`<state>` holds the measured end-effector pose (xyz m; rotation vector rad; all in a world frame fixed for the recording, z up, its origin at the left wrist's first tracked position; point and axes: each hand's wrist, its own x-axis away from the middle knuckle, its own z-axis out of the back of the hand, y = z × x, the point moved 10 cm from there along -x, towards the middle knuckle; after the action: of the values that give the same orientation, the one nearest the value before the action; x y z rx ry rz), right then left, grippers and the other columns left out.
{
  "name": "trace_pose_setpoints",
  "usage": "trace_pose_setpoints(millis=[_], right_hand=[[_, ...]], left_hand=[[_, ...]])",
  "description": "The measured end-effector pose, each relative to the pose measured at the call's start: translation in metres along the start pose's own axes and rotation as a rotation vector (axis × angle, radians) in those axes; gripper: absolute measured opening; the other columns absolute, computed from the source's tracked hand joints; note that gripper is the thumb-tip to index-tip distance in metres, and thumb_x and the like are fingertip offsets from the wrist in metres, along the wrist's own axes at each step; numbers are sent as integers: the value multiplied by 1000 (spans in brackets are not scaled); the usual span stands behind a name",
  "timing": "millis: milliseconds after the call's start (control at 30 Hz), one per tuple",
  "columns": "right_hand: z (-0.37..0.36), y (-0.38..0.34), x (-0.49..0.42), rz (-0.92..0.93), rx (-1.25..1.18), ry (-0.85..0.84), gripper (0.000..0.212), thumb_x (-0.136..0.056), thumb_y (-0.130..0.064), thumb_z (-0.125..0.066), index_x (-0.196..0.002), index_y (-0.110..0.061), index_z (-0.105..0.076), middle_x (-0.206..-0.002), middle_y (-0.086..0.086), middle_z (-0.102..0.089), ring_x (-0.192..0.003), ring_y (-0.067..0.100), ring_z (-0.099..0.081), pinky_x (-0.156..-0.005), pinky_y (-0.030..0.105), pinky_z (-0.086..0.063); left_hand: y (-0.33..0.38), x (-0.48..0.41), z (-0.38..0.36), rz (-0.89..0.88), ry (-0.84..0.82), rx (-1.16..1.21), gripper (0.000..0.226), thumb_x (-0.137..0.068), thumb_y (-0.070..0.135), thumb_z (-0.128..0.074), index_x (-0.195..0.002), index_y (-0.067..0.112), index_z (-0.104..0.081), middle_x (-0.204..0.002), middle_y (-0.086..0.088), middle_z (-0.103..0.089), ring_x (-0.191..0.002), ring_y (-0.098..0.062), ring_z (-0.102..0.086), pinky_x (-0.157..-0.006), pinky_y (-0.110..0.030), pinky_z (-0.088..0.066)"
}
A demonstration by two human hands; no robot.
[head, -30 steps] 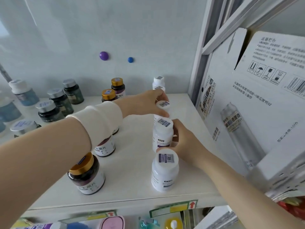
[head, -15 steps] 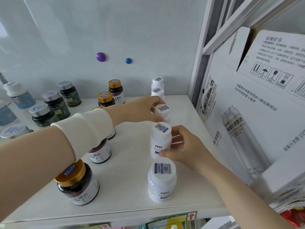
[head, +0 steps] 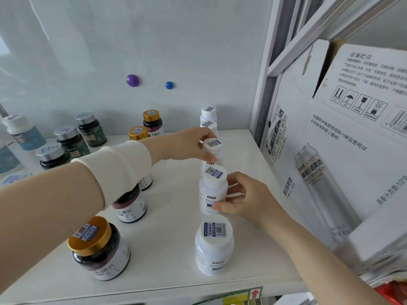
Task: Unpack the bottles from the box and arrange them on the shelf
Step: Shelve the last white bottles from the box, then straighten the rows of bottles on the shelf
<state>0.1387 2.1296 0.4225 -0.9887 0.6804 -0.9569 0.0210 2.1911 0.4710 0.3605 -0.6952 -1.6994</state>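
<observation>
A line of white bottles runs front to back on the white shelf [head: 246,245]. My left hand [head: 187,146] reaches across and grips the third white bottle [head: 214,147] by its cap. My right hand [head: 244,199] holds the second white bottle [head: 212,189] from its right side, thumb on the label. The nearest white bottle [head: 214,245] stands free at the front. Two more white bottles [head: 208,116] stand at the back. Gold-capped dark jars [head: 100,247] form a line to the left, partly hidden by my left arm.
A large white cardboard beer box [head: 330,150] leans at the right, past the shelf's upright post [head: 262,95]. Silver-capped dark bottles [head: 70,142] and blue bottles [head: 22,133] stand at the back left. Two round magnets [head: 132,80] stick to the back wall.
The view has shifted slightly. My right hand has loosened from a full wrap round the second white bottle to a lighter hold. My left hand stays on the third bottle's cap.
</observation>
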Motion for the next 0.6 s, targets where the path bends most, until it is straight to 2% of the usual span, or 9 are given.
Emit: trace_pose_setpoints(millis=[100,200,267,367,467,600], right_hand=[[-4,0,1,-34,18,-48,43,-66,-17,-83,-91,-35,-53,-94,-14,-64,-87,5,-67,-74,14,-54],[-8,-11,9,-59,107,-169,57,-70,-25,-79,-117,-30,-47,-111,-16,-57,-99,3,-60,-88,22,-51],[0,-30,14,-33,223,-185,67,-74,-32,-75,-132,-28,-41,-124,-14,-50,-108,4,-53,-93,22,-45],[13,-77,16,66,375,-130,64,-80,-37,-67,-136,-25,-39,-138,-9,-43,-121,10,-47,-101,27,-39],[2,-126,4,179,685,-124,67,-83,-44,-62,-140,-23,-35,-144,-3,-37,-129,17,-41,-104,33,-36],[-42,-166,-15,282,1063,-206,64,-86,-40,-61,-138,-14,-35,-138,8,-43,-124,26,-45,-102,38,-40]], left_hand=[[1,4,-1,22,8,5,52,-80,21,-72,-124,21,-44,-112,6,-56,-106,-16,-57,-88,-25,-45],[1,13,4,54,11,5,70,-80,20,-73,-138,21,-34,-121,4,-50,-108,-14,-55,-96,-27,-44],[4,23,21,53,39,-56,63,-81,21,-71,-135,21,-39,-126,4,-53,-110,-15,-57,-99,-32,-45],[10,51,58,57,101,-270,44,-84,26,-67,-125,25,-50,-119,10,-60,-107,-13,-58,-98,-32,-44],[0,80,86,125,97,-518,30,-88,29,-61,-117,27,-51,-114,9,-63,-99,-12,-54,-93,-30,-43],[-33,120,110,314,41,-755,44,-89,27,-61,-129,16,-46,-116,-1,-60,-90,-12,-48,-79,-24,-38]])
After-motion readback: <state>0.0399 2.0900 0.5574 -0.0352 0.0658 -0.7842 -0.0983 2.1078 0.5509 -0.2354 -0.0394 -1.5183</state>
